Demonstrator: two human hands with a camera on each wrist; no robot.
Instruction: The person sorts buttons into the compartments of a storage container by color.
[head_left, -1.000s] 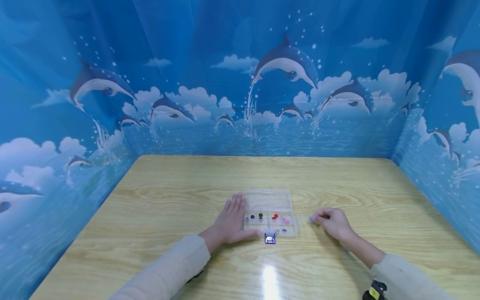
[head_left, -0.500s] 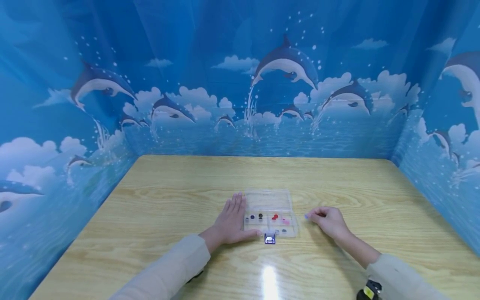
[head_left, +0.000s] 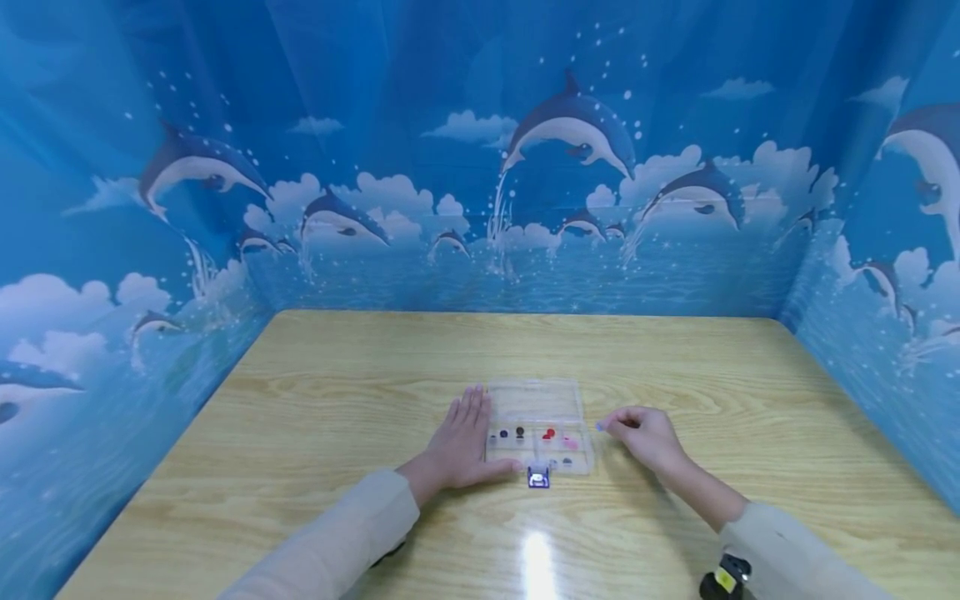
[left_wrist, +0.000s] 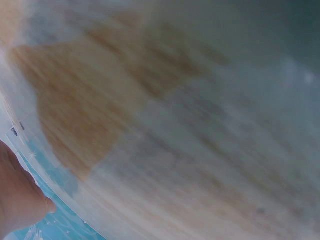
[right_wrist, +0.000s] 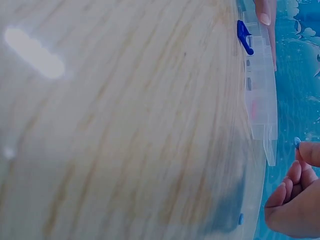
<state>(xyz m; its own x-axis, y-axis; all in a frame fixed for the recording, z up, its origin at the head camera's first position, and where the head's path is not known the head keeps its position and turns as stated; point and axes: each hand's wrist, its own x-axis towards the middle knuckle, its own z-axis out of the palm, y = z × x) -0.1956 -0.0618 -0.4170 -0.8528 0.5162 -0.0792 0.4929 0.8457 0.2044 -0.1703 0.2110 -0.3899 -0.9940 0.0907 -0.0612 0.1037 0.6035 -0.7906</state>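
A clear plastic compartment box (head_left: 517, 455) lies on the table with its lid (head_left: 535, 400) tipped back. Several small pieces sit in it: dark ones (head_left: 520, 432), red ones (head_left: 549, 434) and a pink one (head_left: 572, 443). At the front edge is a blue latch (head_left: 538, 478). My left hand (head_left: 461, 440) lies flat along the box's left side, fingers straight, thumb reaching to its front. Just beyond the right side, my right hand (head_left: 647, 435) pinches a tiny round blue piece (right_wrist: 297, 143) between thumb and finger; its exact kind is too small to tell.
The wood-grain table (head_left: 360, 367) is glossy and shows a bright light reflection (head_left: 537, 567) near its front. A dolphin-print blue curtain (head_left: 480, 242) encloses the back and sides. In the right wrist view a small blue spot (right_wrist: 241, 219) shows low on the table, possibly a reflection.
My right hand has moved left and slightly away from me, bringing the blue piece close to the box's right side. The left hand and the box have stayed put.
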